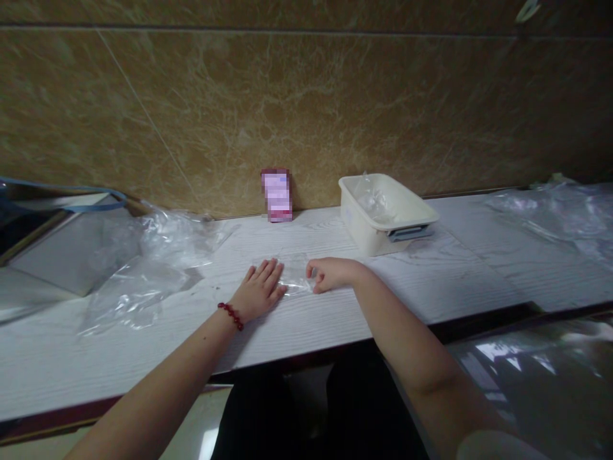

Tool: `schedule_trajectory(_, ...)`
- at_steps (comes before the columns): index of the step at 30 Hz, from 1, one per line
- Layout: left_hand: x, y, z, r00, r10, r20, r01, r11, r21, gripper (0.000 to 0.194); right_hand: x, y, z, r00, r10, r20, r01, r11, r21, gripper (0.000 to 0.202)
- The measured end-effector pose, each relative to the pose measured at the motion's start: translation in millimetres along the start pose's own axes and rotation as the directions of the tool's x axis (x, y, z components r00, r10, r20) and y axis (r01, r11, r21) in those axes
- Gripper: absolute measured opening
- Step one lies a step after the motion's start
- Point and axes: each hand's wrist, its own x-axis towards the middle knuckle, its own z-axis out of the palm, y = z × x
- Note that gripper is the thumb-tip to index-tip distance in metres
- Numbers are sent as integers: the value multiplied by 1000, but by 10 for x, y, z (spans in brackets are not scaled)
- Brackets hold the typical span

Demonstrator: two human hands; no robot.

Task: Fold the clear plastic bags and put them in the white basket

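A small clear plastic bag (295, 276) lies flat on the white wood-grain table (287, 326), between my two hands. My left hand (257, 291), with a red bead bracelet (230, 316) at the wrist, is spread palm down on its left end. At the opposite end, my right hand (330, 273) has its fingers curled in and closed on the bag's edge. The exact pinch point is partly hidden by the fingers.
Behind my right hand stands a cream plastic bin (359, 217) with clear plastic inside. A phone (278, 195) leans on the brown tiled wall (268, 96). Loose clear bags (163, 249) lie left beside a white box (57, 249); more plastic (569, 211) lies far right.
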Motion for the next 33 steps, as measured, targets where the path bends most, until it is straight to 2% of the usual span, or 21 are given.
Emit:
schedule_trajectory(2, -1, -3, 5, 1000, 0, 7, 0, 1000, 8, 55, 2, -68, -11, 979, 71, -190, -85, 994, -64, 29)
schedule_trajectory(3, -1, -4, 8, 1000, 0, 9, 0, 1000, 10, 56, 20, -119, 2, 942, 98, -322, -130, 988, -78, 26)
schedule_trajectory(5, -2, -4, 14, 1000, 1, 9, -1, 1000, 12, 57, 89, -237, 79, 850, 60, -523, -129, 987, -95, 26)
schedule_trajectory(6, -2, -2, 15, 1000, 1, 8, -1, 1000, 13, 57, 136, -293, 142, 831, -9, -556, -71, 990, -121, 27)
schedule_trajectory(8, -4, 7, 12, 1000, 2, 5, -2, 1000, 18, 57, 237, -370, 296, 851, -177, -494, 91, 977, -194, 30)
schedule_trajectory(10, -6, 19, 5, 1000, 3, 6, -3, 1000, 27, 58, 316, -382, 447, 889, -207, -409, 111, 963, -247, 37)
schedule_trajectory(13, -18, 16, -7, 1000, 0, 14, -1, 999, 43, 60, 339, -310, 569, 921, -123, -370, 15, 959, -282, 49)
schedule_trajectory(18, -94, -98, -8, 1000, -4, 0, 3, 998, 69, 67, 245, -229, 511, 942, 64, -330, -159, 949, -271, 59)
schedule_trajectory(23, -179, -190, -11, 1000, -29, -8, 30, 994, 101, 70, 255, -189, 413, 923, 232, -308, -316, 913, -259, 59)
schedule_trajectory(26, -192, -187, -15, 999, -36, -12, 37, 994, 100, 70, 221, -115, 310, 891, 280, -357, -374, 898, -230, 59)
schedule_trajectory(28, -190, -176, -18, 999, -43, -11, 44, 995, 95, 70, 128, -80, 235, 885, 219, -411, -328, 919, -218, 60)
schedule_trajectory(31, -187, -167, -26, 999, -52, 0, 52, 995, 87, 69, -96, -99, 192, 913, -84, -399, -50, 948, -313, 60)
schedule_trajectory(33, -187, -168, -29, 999, -53, 5, 52, 995, 80, 69, -241, -158, 232, 889, -277, -364, 116, 907, -405, 56)
